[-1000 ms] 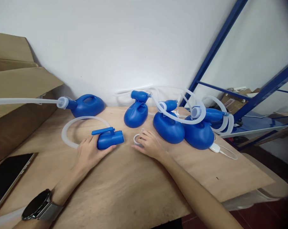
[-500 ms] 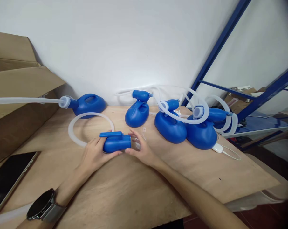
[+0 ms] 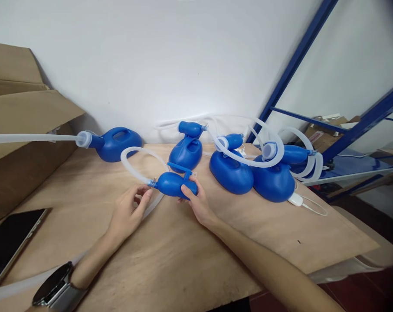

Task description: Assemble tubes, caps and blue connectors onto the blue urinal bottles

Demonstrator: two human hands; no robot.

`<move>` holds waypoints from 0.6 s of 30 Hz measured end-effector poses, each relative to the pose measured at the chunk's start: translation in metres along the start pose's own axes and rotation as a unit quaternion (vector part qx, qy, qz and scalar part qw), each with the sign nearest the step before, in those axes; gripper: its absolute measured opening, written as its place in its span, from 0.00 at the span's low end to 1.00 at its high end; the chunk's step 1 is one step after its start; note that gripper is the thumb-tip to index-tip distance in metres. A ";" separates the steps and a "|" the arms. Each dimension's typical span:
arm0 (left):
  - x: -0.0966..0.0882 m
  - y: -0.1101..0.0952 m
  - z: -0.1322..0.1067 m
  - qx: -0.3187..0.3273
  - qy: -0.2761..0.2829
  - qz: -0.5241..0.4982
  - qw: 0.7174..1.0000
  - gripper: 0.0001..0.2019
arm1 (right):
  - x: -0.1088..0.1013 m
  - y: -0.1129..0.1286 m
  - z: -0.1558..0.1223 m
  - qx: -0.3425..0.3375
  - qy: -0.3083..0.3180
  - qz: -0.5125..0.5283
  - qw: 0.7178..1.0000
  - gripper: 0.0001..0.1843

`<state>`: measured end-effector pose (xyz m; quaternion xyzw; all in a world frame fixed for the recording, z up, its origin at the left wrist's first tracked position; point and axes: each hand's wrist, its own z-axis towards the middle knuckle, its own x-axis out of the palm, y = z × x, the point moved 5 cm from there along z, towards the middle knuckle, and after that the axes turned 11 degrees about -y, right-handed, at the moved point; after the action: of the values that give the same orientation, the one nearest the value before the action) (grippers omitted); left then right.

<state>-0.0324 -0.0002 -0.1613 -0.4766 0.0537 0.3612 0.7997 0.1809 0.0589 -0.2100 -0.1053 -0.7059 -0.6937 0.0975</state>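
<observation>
My right hand (image 3: 199, 201) grips a blue bulb-shaped plastic urinal head (image 3: 172, 183) by its wide end, thumb on top. A flat blue lid (image 3: 180, 167) sticks up from the piece. From its narrow left end, a clear tube (image 3: 131, 167) loops back over the table, with a small wire clip (image 3: 153, 181) at the joint. Beside that joint is my left hand (image 3: 128, 210), fingers loosely curled and thumb apart from them; whether a fingertip touches the joint is hard to see. A blue urinal bottle (image 3: 185, 154) stands just behind the held piece.
More blue bottles with tubes, one (image 3: 232, 173) among them, stand at right; another bottle (image 3: 120, 145) is at back left. A cardboard box (image 3: 30, 112) and a dark phone-like slab (image 3: 11, 242) lie left. A blue metal rack (image 3: 294, 65) rises beyond the table's right edge.
The urinal head has turned and moved right, from my left hand into my right. My left hand has let go of its body and is now by the tube joint.
</observation>
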 end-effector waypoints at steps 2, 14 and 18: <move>0.002 0.006 0.002 -0.062 0.010 -0.027 0.998 0.20 | 0.001 0.000 -0.003 -0.017 0.009 -0.030 0.999 0.32; 0.016 0.026 0.002 -0.190 0.097 -0.077 0.974 0.26 | 0.008 0.030 -0.034 -0.397 0.064 -0.229 0.886 0.23; 0.024 0.031 -0.001 -0.236 0.135 -0.134 0.953 0.23 | 0.010 0.031 -0.037 -0.432 0.085 -0.258 0.860 0.21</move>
<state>-0.0337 0.0211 -0.1945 -0.6990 0.0094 0.1853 0.6906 0.1794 0.0229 -0.1769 0.1087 -0.3260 -0.9356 -0.0806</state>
